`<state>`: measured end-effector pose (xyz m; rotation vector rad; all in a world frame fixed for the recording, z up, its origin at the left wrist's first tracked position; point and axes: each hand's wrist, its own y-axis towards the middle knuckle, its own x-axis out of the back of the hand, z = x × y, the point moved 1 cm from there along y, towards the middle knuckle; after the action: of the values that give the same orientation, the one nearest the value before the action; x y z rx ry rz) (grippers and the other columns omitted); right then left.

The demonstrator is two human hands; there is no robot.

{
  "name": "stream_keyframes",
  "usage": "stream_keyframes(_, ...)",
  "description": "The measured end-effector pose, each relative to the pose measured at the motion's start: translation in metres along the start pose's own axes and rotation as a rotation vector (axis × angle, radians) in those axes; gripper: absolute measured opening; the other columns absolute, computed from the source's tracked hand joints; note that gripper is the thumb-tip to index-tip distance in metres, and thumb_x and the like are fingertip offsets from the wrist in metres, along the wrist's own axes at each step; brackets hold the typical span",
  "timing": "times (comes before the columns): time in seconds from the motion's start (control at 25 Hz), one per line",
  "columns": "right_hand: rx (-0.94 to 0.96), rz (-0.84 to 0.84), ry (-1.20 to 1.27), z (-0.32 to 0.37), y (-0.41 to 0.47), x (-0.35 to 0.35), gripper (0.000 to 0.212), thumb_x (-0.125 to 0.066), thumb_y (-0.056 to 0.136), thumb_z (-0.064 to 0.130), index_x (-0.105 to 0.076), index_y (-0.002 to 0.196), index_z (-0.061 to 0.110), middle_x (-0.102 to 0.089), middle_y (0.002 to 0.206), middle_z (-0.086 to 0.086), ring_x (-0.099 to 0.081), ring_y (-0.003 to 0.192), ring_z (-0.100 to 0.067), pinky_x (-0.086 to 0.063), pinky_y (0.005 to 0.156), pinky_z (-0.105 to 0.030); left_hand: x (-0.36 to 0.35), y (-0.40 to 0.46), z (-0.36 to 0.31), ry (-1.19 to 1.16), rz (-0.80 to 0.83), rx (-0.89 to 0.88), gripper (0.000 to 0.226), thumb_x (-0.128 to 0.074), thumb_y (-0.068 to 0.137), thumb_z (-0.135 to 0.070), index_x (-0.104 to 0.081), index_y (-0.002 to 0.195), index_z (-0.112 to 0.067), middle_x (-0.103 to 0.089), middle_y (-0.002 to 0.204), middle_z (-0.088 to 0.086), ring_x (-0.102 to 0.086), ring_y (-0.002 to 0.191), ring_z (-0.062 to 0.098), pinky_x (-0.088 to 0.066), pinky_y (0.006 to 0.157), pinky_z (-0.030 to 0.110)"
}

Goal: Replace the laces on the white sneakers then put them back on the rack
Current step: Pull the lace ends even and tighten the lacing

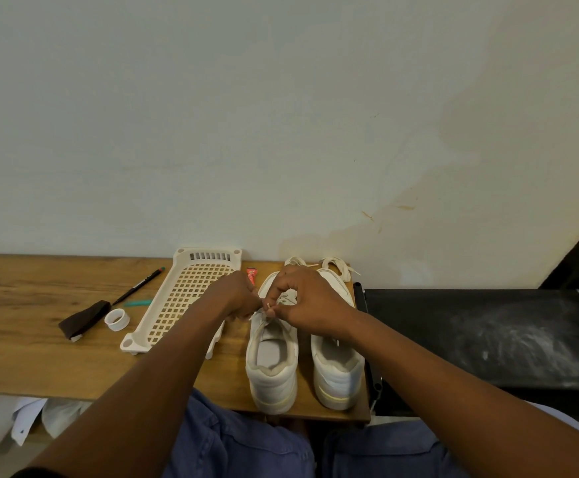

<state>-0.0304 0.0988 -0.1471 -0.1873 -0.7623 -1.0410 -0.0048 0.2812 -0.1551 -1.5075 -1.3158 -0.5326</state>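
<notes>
Two white sneakers on wooden counter; both hands working a lace at the left one.

Both sneakers stand side by side near the counter's (22,357) front edge, heels toward the person: left sneaker (272,370), right sneaker (338,374). Left hand (236,294) and right hand (310,301) meet over the left sneaker's tongue area, each grip pinching a pale lace (263,310) between curled fingers. Loose laces (336,265) lie at the toe end, by the wall. White perforated plastic rack (177,298) lies on the counter just left of the sneakers, partly covered by the left forearm. Small red packet (251,274) sits between rack and sneakers. Further left: black pen (139,285), teal item (138,302), white ring (117,319), brown cloth-like item (84,319). Black surface (488,332) adjoins the counter on the right.
</notes>
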Motion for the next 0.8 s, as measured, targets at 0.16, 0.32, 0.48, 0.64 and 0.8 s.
stream_keyframes(0.16,-0.088,0.18,-0.277,0.003,-0.004,0.002,0.046,-0.081,0.081,0.047,-0.06,0.117,0.029,-0.066,0.111,0.006,-0.062,0.095,-0.013,-0.059,0.084,-0.037,-0.001,0.0,-0.001,-0.008,-0.009,0.001,0.026,-0.071,0.092,-0.029,-0.073,0.073,-0.01,-0.073,0.068,0.008,-0.062,0.06,0.02,-0.056,0.068,0.029)
stream_keyframes(0.32,-0.081,0.194,-0.344,0.005,-0.007,0.007,0.031,-0.077,0.088,0.033,-0.064,0.115,0.024,-0.072,0.1,0.002,-0.064,0.09,-0.016,-0.058,0.081,-0.035,0.0,-0.002,-0.002,-0.023,0.013,-0.007,0.033,-0.071,0.093,-0.038,-0.076,0.082,-0.007,-0.071,0.069,0.007,-0.062,0.063,0.02,-0.055,0.069,0.029)
stream_keyframes(0.48,-0.043,0.162,-0.312,0.005,-0.006,0.01,0.014,-0.074,0.092,0.029,-0.071,0.104,0.022,-0.072,0.096,0.003,-0.064,0.086,-0.013,-0.058,0.079,-0.032,0.0,-0.004,-0.003,-0.033,0.009,0.006,0.03,-0.071,0.093,-0.033,-0.077,0.086,-0.004,-0.074,0.072,0.011,-0.061,0.062,0.02,-0.054,0.065,0.028)
stream_keyframes(0.64,-0.071,0.148,-0.275,-0.002,-0.003,0.01,0.005,-0.075,0.09,0.023,-0.077,0.093,0.019,-0.074,0.09,0.004,-0.066,0.082,-0.011,-0.061,0.081,-0.032,-0.003,-0.004,-0.002,-0.027,-0.008,-0.005,0.036,-0.069,0.095,-0.031,-0.068,0.065,-0.012,-0.074,0.066,0.006,-0.064,0.06,0.02,-0.057,0.064,0.029)
stream_keyframes(0.8,-0.124,0.168,-0.138,-0.005,-0.001,0.013,0.003,-0.079,0.086,0.013,-0.081,0.085,0.016,-0.078,0.085,0.004,-0.071,0.08,-0.009,-0.061,0.079,-0.031,-0.007,-0.003,-0.001,-0.043,0.0,-0.025,0.033,-0.068,0.097,-0.029,-0.07,0.072,-0.008,-0.074,0.063,0.002,-0.077,0.076,0.03,-0.065,0.077,0.038)
